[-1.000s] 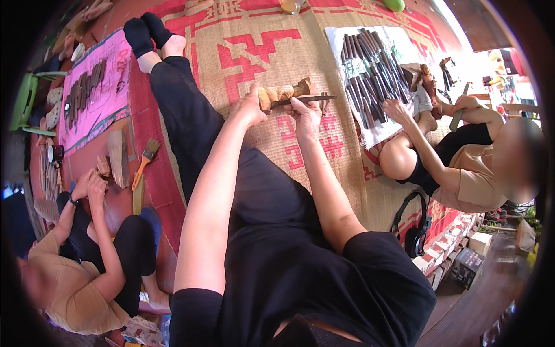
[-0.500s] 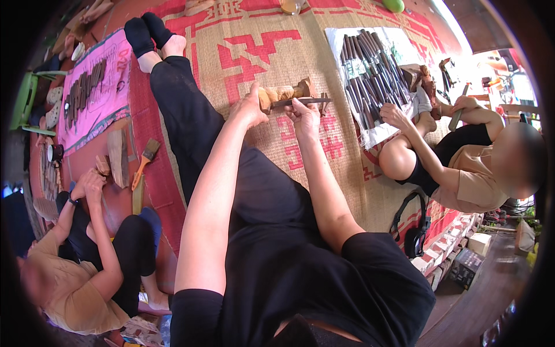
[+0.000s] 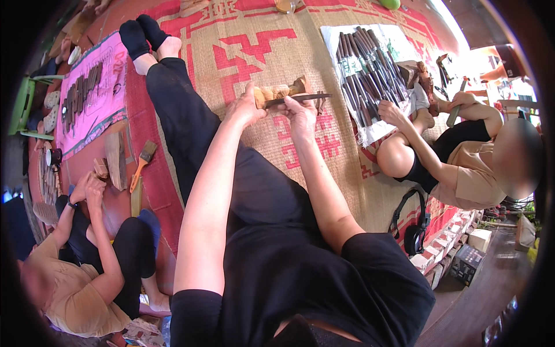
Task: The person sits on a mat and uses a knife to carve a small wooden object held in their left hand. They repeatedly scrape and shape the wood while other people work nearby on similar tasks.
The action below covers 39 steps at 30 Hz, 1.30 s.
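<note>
Carving [image 3: 277, 91] is in the left hand [image 3: 246, 110], which grasps its left end; the wood seems stiff, fairly light and not slippery, so this end is a good place to hold. The right hand [image 3: 302, 117] pinches a tool [image 3: 318, 96] alongside, perhaps touching the wood, but I cannot tell surely.

Carved wood [image 3: 277, 92] in left hand [image 3: 245, 109]

On your left, a brush [image 3: 139, 170] is lying by the left edge of the mat [image 3: 312, 63]; a pink sheet [image 3: 111, 85] is carrying dark tools [image 3: 81, 95] toward its left edge. A black bag [image 3: 414, 238] is resting near the mat's brick-side edge. Something green [image 3: 390, 3], perhaps fruit, is sitting far off.
</note>
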Motion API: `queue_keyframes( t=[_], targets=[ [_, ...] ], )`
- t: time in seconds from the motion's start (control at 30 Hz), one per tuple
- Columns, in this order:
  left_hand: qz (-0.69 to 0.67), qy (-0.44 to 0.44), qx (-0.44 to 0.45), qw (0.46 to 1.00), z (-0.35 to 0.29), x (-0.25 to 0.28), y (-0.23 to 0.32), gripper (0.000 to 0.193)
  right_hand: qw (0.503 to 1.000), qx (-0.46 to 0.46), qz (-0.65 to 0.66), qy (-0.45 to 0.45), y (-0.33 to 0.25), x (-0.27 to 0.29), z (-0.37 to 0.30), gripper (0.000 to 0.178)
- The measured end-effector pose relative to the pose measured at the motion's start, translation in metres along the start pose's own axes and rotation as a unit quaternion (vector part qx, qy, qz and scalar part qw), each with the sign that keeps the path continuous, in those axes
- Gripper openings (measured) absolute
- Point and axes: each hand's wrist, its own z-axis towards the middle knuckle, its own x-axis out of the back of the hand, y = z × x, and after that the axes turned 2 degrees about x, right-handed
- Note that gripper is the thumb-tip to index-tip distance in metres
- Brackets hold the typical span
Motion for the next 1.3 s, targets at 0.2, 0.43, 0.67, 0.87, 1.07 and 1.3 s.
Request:
queue_keyframes(
  t=[0.2, 0.43, 0.67, 0.87, 1.07, 1.3],
  targets=[
    [0.025, 0.012, -0.011, 1.000, 0.009, -0.010, -0.007, 0.101, 0.997, 0.035, -0.064, 0.026, -0.001, 0.004, 0.008, 0.014],
    [0.003, 0.008, -0.013, 1.000, 0.002, -0.004, -0.002, 0.102, 0.998, 0.002, -0.062, 0.019, -0.005, -0.010, 0.001, 0.011],
    [-0.017, 0.014, -0.006, 1.000, 0.005, -0.006, -0.004, 0.100, 0.996, 0.029, -0.079, 0.017, -0.014, -0.019, 0.004, 0.010],
    [-0.016, 0.029, -0.019, 0.999, 0.010, -0.012, -0.008, 0.098, 0.994, 0.049, -0.096, 0.023, -0.007, -0.008, 0.010, 0.008],
    [-0.051, 0.009, -0.034, 0.998, 0.007, -0.006, -0.009, 0.093, 0.998, 0.031, -0.064, 0.002, -0.013, -0.022, 0.007, 0.006],
    [-0.035, 0.030, -0.041, 0.998, 0.009, -0.013, -0.012, 0.090, 0.987, 0.080, -0.139, 0.019, -0.012, -0.016, 0.011, 0.007]
  ],
)
